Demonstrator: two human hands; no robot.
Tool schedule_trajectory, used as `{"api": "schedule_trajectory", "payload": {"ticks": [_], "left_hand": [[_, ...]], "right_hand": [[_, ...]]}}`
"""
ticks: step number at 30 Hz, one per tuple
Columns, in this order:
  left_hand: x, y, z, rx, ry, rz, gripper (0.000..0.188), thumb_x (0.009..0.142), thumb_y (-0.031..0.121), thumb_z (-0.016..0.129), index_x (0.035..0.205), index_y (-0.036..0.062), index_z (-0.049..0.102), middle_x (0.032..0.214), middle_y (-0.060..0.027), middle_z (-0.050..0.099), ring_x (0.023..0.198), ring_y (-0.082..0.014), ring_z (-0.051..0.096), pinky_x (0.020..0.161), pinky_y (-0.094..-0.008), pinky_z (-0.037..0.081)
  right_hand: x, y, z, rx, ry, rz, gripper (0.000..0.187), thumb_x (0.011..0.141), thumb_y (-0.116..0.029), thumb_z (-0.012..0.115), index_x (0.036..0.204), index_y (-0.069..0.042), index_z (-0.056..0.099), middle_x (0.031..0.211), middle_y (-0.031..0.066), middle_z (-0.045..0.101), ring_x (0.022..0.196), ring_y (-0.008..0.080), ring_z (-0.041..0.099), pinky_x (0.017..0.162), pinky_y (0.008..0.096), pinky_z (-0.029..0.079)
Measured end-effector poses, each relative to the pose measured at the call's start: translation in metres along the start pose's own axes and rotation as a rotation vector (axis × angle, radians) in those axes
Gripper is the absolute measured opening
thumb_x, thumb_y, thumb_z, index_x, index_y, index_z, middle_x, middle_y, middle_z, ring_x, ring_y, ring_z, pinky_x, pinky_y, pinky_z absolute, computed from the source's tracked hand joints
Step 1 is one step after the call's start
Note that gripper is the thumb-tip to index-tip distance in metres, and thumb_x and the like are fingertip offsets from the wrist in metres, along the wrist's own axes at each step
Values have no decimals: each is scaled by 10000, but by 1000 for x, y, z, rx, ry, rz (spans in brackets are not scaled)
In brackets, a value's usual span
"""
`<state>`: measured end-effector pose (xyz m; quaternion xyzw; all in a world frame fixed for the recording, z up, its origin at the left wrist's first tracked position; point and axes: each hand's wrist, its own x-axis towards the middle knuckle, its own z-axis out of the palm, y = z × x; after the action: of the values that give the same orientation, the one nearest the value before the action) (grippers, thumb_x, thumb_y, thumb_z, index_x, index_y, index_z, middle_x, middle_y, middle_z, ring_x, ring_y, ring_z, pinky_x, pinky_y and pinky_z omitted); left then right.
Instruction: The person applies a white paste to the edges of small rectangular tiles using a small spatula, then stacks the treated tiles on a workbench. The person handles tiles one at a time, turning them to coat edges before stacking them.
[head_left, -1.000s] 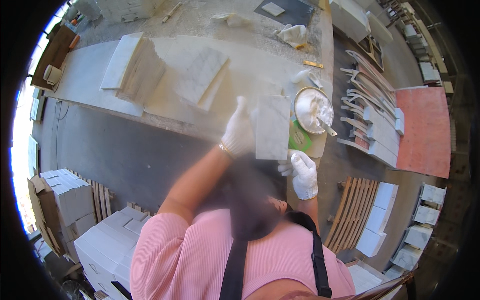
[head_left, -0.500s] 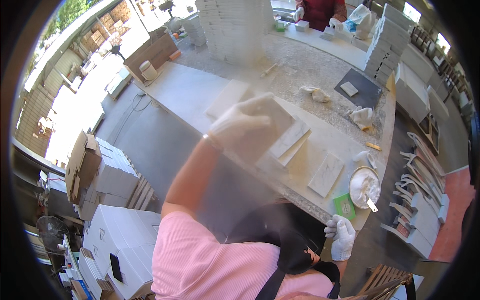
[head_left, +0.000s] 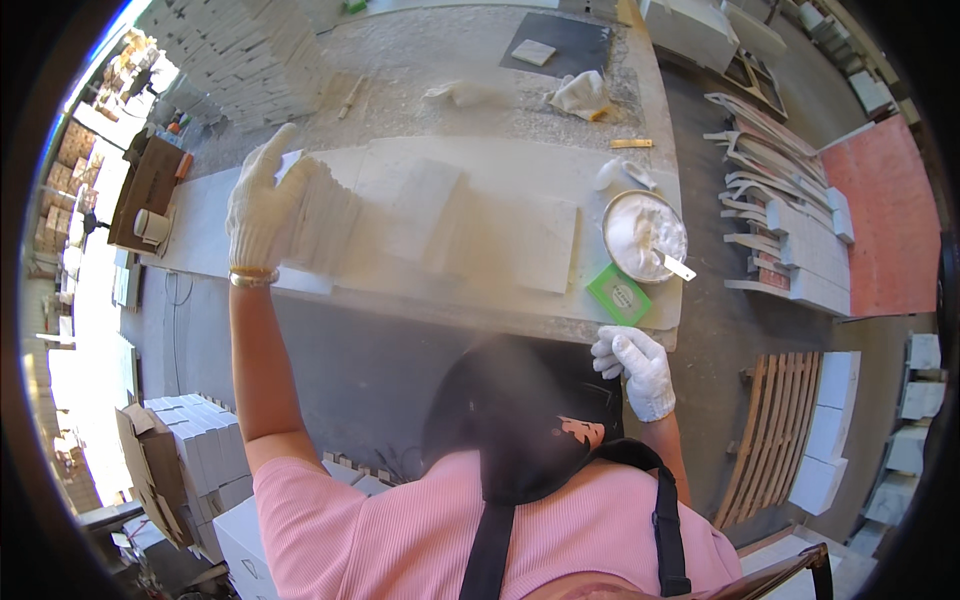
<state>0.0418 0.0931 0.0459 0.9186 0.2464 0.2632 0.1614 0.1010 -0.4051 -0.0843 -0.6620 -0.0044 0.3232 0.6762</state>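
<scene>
While the left hand (head_left: pixel 265 205) lies over the left side of the tile stack (head_left: pixel 325 215) on the left half of the tabletop (head_left: pixel 520 165), in the head view, a bowl (head_left: pixel 607 252) near the right end holds white paste (head_left: pixel 640 225), with a knife (head_left: pixel 680 267) resting in it, its handle jutting past the rim. Just below the bowl sits a green box (head_left: pixel 620 296), only its outside showing. At the far left a white cup (head_left: pixel 152 227) stands beside a brown carton (head_left: pixel 150 185); what either contains cannot be made out. The left fingers point away from the body, the thumb apart from them; whether they grip a tile cannot be told. The right hand (head_left: pixel 638 372) is just off the near edge, close to the green box, its fingers curled together under the thumb. A lone tile (head_left: pixel 555 250) lies between the bowl and some blurred tiles (head_left: pixel 430 200), with a narrow bare strip on its right. Bare slab also runs behind the tiles. Between the near edge and the body is open grey floor (head_left: pixel 350 370); more floor lies past the right edge, reaching a wooden pallet (head_left: pixel 770 440).
</scene>
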Motion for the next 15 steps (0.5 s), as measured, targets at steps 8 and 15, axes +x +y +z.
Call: {"api": "schedule_trajectory", "payload": {"ticks": [8, 15], "left_hand": [[-138, 115, 133, -614, -734, -191, 472, 980, 256, 639, 1400, 42, 621, 1275, -178, 700, 1168, -274, 671, 1018, -337, 506], [-154, 106, 188, -630, -778, -265, 548, 930, 353, 675, 1343, 1, 598, 1266, -191, 666, 1123, -282, 659, 951, -361, 514]], "right_hand": [[29, 7, 41, -78, -57, 70, 571, 1011, -223, 643, 1504, 20, 485, 1215, 152, 706, 903, 193, 719, 714, 296, 570], [51, 12, 63, -72, -32, 153, 695, 986, -214, 668, 1571, 22, 376, 1234, 141, 681, 905, 175, 695, 675, 296, 547]]}}
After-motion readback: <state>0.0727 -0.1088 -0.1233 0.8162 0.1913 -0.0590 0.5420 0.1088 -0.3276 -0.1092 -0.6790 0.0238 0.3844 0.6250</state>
